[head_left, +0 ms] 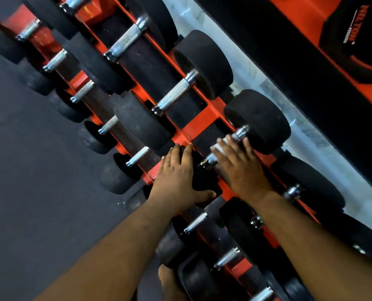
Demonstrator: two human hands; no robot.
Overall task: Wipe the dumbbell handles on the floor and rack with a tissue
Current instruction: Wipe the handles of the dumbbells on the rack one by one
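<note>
Right now your right hand (238, 168) is curled over the metal handle (213, 158) of a dumbbell (259, 120) on the top tier of the orange rack (199, 124), pressing a white tissue (221, 146) against the bar; only a small patch of tissue shows between your fingers, near the collar by the far black head. Your left hand (178, 177) lies with fingers straight and spread over that same dumbbell's near head (204, 179), thumb stretched along its lower edge, holding nothing. Further up the same tier sit two more dumbbells whose knurled handles are bare, the nearer one (174, 96) just beyond your fingertips. Lower tiers to the left carry smaller dumbbells with short silver handles, above the dark grey floor (28, 148). Along the right runs a pale strip of floor, and past it black and orange equipment with white lettering too blurred to read.
</note>
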